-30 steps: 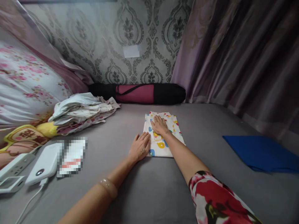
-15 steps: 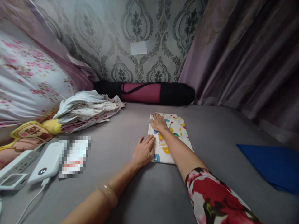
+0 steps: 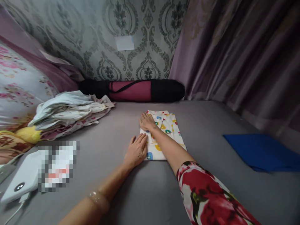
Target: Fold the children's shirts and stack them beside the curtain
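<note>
A white garment (image 3: 176, 141) with a colourful print lies folded into a flat rectangle on the grey bed sheet. My right hand (image 3: 147, 121) rests flat on its far left part, fingers stretched out, the forearm crossing over the cloth. Nearer to me, my left hand (image 3: 136, 149) lies at the garment's left edge with its fingertips touching it and the palm on the sheet. Both hands are open and grip nothing. My right forearm hides part of the garment's middle.
Crumpled clothes (image 3: 67, 111) are piled at the left, near a floral pillow (image 3: 16, 90). A white power bank (image 3: 24, 175) with a cable sits at the lower left. Along the wall lies a black and maroon roll bag (image 3: 132, 91). Folded blue cloth (image 3: 260, 151) is at the right.
The view has turned a little to the right. My right hand has slid slightly left, towards the garment's left edge. My left hand stays at that edge.
</note>
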Demonstrator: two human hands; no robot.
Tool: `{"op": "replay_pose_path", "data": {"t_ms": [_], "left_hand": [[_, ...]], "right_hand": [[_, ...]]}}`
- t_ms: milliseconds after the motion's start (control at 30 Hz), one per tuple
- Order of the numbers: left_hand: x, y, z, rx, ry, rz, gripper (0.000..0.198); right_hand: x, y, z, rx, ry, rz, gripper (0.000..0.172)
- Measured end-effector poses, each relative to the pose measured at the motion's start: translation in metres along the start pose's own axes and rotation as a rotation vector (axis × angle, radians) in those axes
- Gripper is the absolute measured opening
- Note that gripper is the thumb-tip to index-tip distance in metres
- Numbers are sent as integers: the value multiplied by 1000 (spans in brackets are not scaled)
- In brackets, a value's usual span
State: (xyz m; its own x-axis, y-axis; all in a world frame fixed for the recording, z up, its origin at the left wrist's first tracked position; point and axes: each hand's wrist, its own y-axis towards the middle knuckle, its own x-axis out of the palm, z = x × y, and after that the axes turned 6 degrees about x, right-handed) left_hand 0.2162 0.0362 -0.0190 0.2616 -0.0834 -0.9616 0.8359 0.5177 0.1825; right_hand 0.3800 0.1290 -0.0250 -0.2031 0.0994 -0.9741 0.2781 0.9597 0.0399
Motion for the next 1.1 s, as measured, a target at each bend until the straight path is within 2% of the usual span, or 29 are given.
{"op": "replay_pose_path", "data": {"t_ms": [133,267,433,533,633,733,867,933,1033,1100], "left_hand": [[1,0,-1,0,9,1,45],[0,0,-1,-1,6,5,45],[0,0,0,-2,-2,11,44],[-1,-1,1,-4,-10,21,44],[-1,0,1,-5,-20,21,44],[-2,1,1,-11,-26,16,43],[-3,1,-1,-19,-44,4,42],[-3,1,-2,-24,-60,9,42],[-3,1,-2,-29,-84,41,44],[-3,1,-2,-26,-88,55,44]], "right_hand": [[-1,2,2,-9,47,-21,59],[-18,1,12,12,157,-72,61],[-39,-16,49,245,116,146,61],[-37,-26,71,386,61,159,66],[-27,-29,82,438,19,123,68],[-22,-27,86,438,18,110,67],[-33,-29,87,392,92,34,65],[-38,-40,84,347,108,40,63],[-35,-64,72,202,46,107,62],[-29,-79,63,118,10,73,62]]}}
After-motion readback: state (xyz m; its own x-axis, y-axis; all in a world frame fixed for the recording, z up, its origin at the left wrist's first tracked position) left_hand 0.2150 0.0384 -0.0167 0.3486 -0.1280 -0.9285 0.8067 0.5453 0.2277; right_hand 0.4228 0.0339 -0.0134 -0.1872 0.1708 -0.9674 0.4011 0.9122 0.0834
